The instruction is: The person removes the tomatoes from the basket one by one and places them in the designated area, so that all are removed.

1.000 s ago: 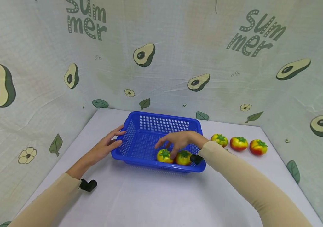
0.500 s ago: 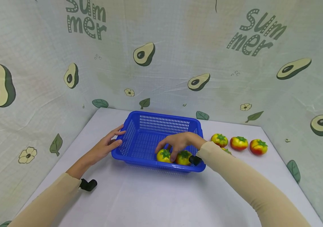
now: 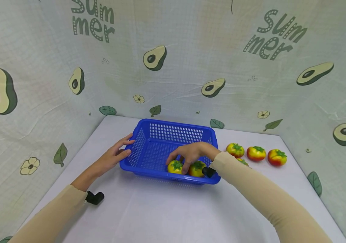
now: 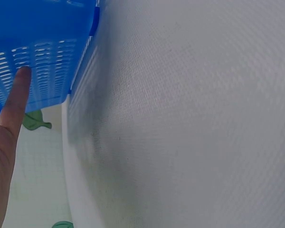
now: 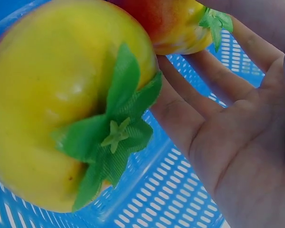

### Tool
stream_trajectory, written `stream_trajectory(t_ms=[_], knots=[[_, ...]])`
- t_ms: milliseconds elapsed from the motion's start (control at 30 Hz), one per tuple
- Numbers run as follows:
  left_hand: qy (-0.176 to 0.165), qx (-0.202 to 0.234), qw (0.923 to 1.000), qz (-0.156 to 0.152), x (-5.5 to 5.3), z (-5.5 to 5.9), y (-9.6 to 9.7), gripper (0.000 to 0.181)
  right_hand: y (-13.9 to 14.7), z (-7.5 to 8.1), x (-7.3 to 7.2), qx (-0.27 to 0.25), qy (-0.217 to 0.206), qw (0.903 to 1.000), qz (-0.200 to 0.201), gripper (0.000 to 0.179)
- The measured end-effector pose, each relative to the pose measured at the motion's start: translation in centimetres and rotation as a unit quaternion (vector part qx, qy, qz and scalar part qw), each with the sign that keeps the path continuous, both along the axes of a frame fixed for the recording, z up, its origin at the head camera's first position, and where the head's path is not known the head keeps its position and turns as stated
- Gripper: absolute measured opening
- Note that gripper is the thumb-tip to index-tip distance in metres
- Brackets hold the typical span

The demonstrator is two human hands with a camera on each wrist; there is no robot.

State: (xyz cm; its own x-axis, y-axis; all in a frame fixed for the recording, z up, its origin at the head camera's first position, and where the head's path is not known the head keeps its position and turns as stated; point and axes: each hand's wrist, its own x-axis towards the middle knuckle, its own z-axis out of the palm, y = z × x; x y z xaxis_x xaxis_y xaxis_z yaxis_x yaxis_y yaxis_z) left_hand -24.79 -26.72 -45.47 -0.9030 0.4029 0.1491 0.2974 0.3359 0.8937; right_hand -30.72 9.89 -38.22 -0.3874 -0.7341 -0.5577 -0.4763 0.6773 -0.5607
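A blue slotted plastic basket (image 3: 177,129) stands on the white table with two toy persimmons in its front right part. My right hand (image 3: 191,152) reaches in from above and grips the left persimmon (image 3: 174,167), thumb on the near side and fingers curled beyond it. The other persimmon (image 3: 195,168) sits under my wrist; it fills the left of the right wrist view, yellow with a green cloth calyx (image 5: 116,135). My left hand (image 3: 112,158) touches the basket's left side, fingers extended at the rim. In the left wrist view, one straight finger (image 4: 20,92) meets the slotted wall.
Right of the basket lie more toy persimmons: a left one (image 3: 234,149), a middle one (image 3: 256,154) and a right one (image 3: 277,158). Another (image 3: 243,161) is mostly hidden behind my right sleeve. A printed cloth (image 3: 179,67) hangs around the table's back and sides.
My right hand has lowered slightly, and its spread fingers have closed round the left persimmon, which has shifted very little. The left hand and basket have stayed put.
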Motion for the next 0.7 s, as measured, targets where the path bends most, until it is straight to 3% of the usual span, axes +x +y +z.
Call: stream_trajectory(t_ms=[200,700], knots=[[0.001,-0.002,1.0,0.002,-0.1,-0.1,0.0,0.049,0.3,0.2,0.0,-0.01,0.025,0.9996,0.0,0.062],[-0.002,-0.011,0.9999,0.01,0.1,0.0,0.0,0.05,2.4,2.5,0.2,-0.083,0.049,0.9952,-0.011,0.061]])
